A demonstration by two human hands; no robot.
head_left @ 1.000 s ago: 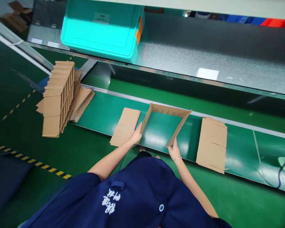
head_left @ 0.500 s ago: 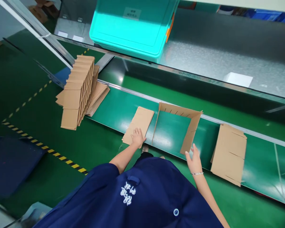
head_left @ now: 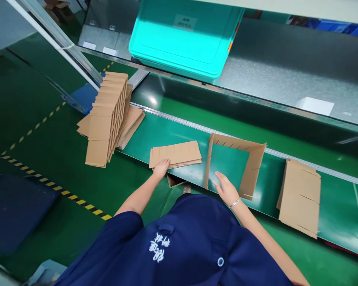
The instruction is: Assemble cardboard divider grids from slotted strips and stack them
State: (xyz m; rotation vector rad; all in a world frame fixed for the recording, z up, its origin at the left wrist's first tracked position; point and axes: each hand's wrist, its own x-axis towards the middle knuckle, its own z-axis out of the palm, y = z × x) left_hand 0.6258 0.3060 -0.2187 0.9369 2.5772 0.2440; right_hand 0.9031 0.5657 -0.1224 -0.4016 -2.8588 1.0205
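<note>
My left hand is closed on the near edge of a small stack of slotted cardboard strips. The stack lies crosswise on the green work surface; how many strips the fingers pinch is hidden. Right of it stands a three-sided frame of upright cardboard dividers, its open side facing me, with slots along the back piece. My right hand hovers at that open side, fingers apart and holding nothing.
Folded cardboard partitions lean in a tall pile at the left end. Flat cardboard sheets lie at the right. Behind, a metal shelf carries a turquoise lidded bin. A small cardboard box shows below the front edge.
The strip stack has turned from lengthwise to crosswise under my left hand, which went from lying flat to gripping its edge. My right hand has moved left, into the frame's open side.
</note>
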